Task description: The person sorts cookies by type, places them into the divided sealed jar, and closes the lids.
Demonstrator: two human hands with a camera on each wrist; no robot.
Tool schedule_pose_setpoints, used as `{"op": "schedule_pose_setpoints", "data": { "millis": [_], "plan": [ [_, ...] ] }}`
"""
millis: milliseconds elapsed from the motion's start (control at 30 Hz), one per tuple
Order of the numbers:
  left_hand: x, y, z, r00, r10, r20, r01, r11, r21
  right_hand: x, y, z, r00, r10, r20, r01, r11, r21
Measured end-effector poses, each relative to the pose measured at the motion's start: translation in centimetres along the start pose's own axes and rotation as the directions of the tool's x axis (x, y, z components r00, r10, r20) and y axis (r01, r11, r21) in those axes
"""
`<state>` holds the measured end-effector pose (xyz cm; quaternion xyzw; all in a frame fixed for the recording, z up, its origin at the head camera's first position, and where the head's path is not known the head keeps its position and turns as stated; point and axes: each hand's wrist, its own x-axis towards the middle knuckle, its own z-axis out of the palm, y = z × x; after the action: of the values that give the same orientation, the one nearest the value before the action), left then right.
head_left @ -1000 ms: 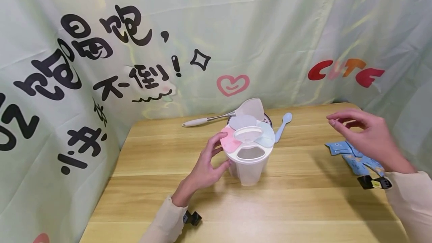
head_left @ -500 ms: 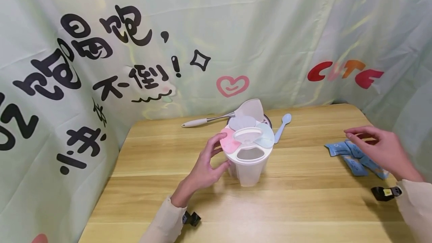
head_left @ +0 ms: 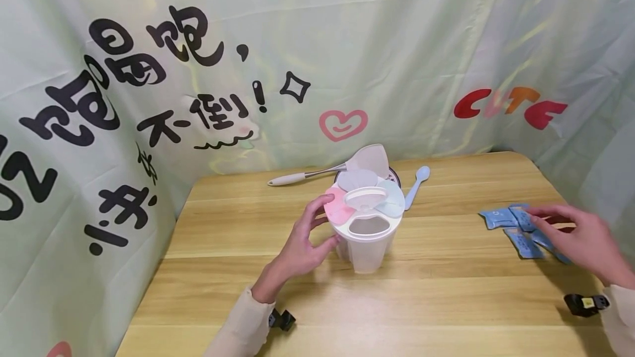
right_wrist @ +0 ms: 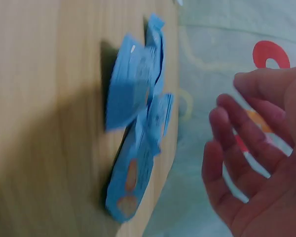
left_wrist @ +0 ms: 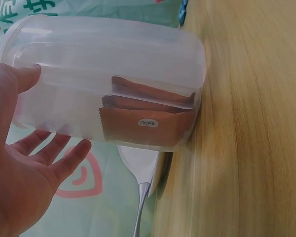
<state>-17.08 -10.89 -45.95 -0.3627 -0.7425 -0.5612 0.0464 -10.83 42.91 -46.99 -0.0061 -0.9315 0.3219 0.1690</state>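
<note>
A clear plastic storage canister (head_left: pixel 367 255) with pink, lilac and pale blue lids stands mid-table. Its front lid (head_left: pixel 365 197) is flipped up, baring the opening below. My left hand (head_left: pixel 301 244) holds the canister's left side, thumb toward the front and fingers by the pink lid. Through the wall, the left wrist view shows several orange-brown sachets (left_wrist: pixel 143 126) in one compartment. Over at the right, my right hand (head_left: pixel 580 238) hovers by several small blue packets (head_left: pixel 523 243). Its fingers are loosely bent, with nothing between them in the right wrist view (right_wrist: pixel 261 168).
Behind the canister lies a spatula (head_left: pixel 367 160) with a pale handle, resting over a dark-rimmed round object (head_left: pixel 395 175) that is mostly hidden. A light blue spoon (head_left: pixel 416 187) lies to their right. Printed cloth (head_left: pixel 407 70) hangs behind the wooden table (head_left: pixel 238 225).
My right hand has moved rightward and down, from beyond the blue packets to just over their right side. The left hand and the canister have stayed in place.
</note>
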Motion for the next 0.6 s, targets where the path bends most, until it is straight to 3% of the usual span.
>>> {"op": "schedule_pose_setpoints", "data": {
  "millis": [300,600],
  "plan": [
    [-0.2,-0.1,0.0,1.0,0.008,0.0,-0.008,1.0,0.008,-0.8,1.7,-1.0,0.988,0.11,0.111,-0.083,0.971,-0.223],
    [-0.2,-0.1,0.0,1.0,0.002,0.004,-0.002,1.0,0.01,-1.1,2.9,-1.1,0.974,0.105,0.201,-0.033,0.943,-0.332]
  ]
}}
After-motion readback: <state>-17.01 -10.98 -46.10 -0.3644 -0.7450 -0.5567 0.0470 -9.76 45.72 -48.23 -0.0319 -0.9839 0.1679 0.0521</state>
